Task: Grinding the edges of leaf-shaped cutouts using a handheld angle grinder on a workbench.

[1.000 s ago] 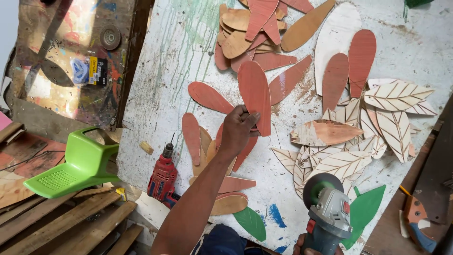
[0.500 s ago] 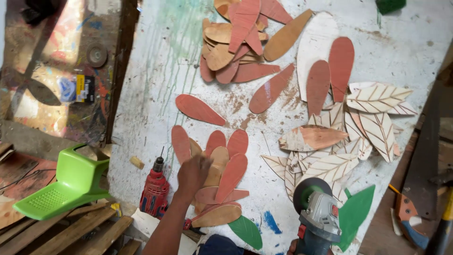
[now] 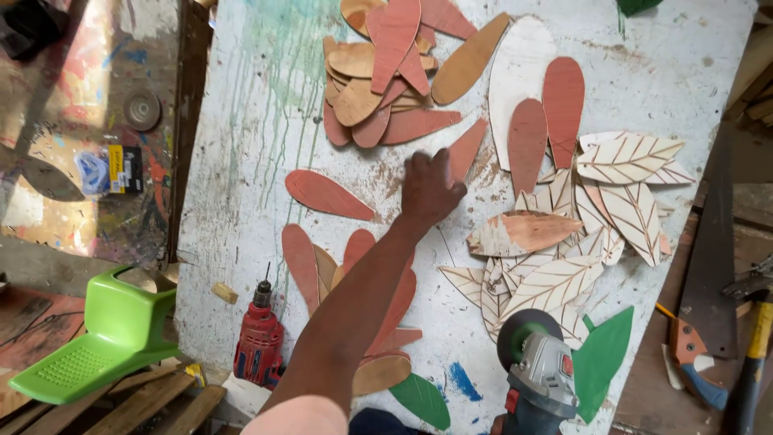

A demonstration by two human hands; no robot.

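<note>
Fingers (image 3: pixel 439 165) of the left hand (image 3: pixel 429 192) are spread loosely and blurred, reaching over a reddish-brown leaf-shaped wooden cutout (image 3: pixel 465 151) that lies slanted on the paint-splashed white tabletop (image 3: pixel 241 161); the fingertips seem to touch its lower end, though the blur makes contact hard to judge, and nothing is clamped between them. Left of the hand lies a single reddish teardrop cutout (image 3: pixel 326 194), apart from the others. Under the forearm sits a cluster of red and tan leaf cutouts (image 3: pixel 310 262). Above the hand, a heap of tan and red leaf pieces (image 3: pixel 385 76) overlaps near the tabletop's far edge. To the right are two upright red ovals (image 3: pixel 546 113) on a white oval blank (image 3: pixel 515 68), and beyond them a pile of white leaves with carved veins (image 3: pixel 620 181).

At the bottom edge, the right hand is barely in view at a grey angle grinder (image 3: pixel 538 366), so its grip cannot be told. A red power drill (image 3: pixel 259 342) lies near the tabletop's left corner, and two green leaf cutouts (image 3: pixel 600 358) flank the grinder. A bright green plastic scoop (image 3: pixel 93 342) rests left of the tabletop.
</note>
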